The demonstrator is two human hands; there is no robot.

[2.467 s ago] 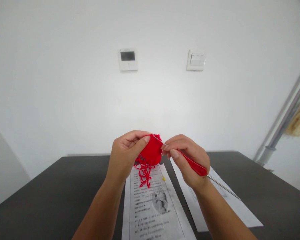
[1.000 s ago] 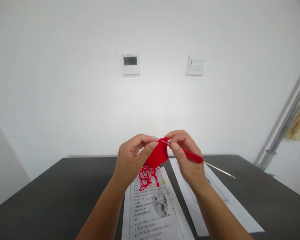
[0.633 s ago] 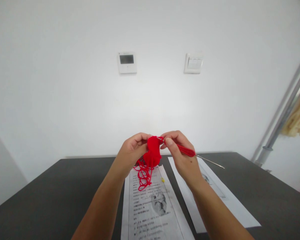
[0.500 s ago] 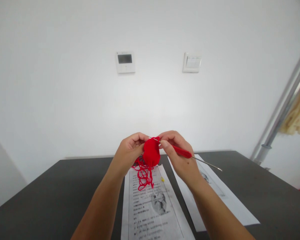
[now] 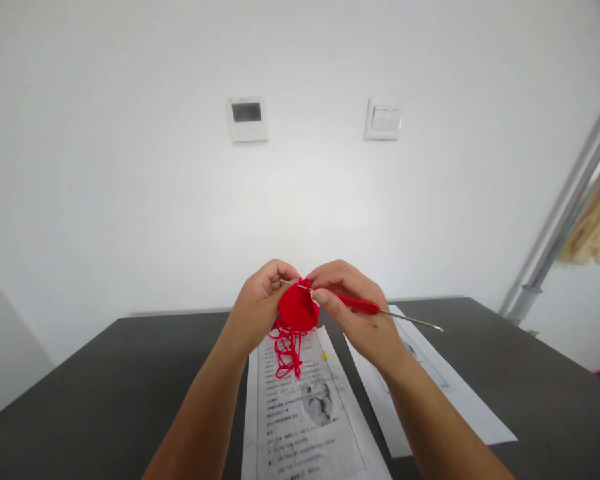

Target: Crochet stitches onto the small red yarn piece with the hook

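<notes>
A small red crocheted piece [image 5: 299, 309] is pinched by the fingers of my left hand [image 5: 260, 300], which grip its left edge. My right hand [image 5: 360, 307] holds a crochet hook [image 5: 356, 303] with a red handle and metal ends. The hook's thin left end lies across the top of the piece, at its red loops; its other end sticks out to the right. Right fingertips touch the upper right of the piece. Loose red yarn [image 5: 287, 353] dangles in loops below, over a printed sheet. Some fingertips are hidden behind the piece.
On the dark table [image 5: 105, 387] lie a printed sheet [image 5: 300, 433] and, to its right, a second sheet [image 5: 460, 407]. A small yellow item [image 5: 325, 355] rests on the first. The white wall behind carries a control panel [image 5: 247, 120] and a switch [image 5: 383, 120].
The red piece has tilted and shifted slightly left, and my right hand is closer to my left. More of the hook's left end now shows in front of the piece.
</notes>
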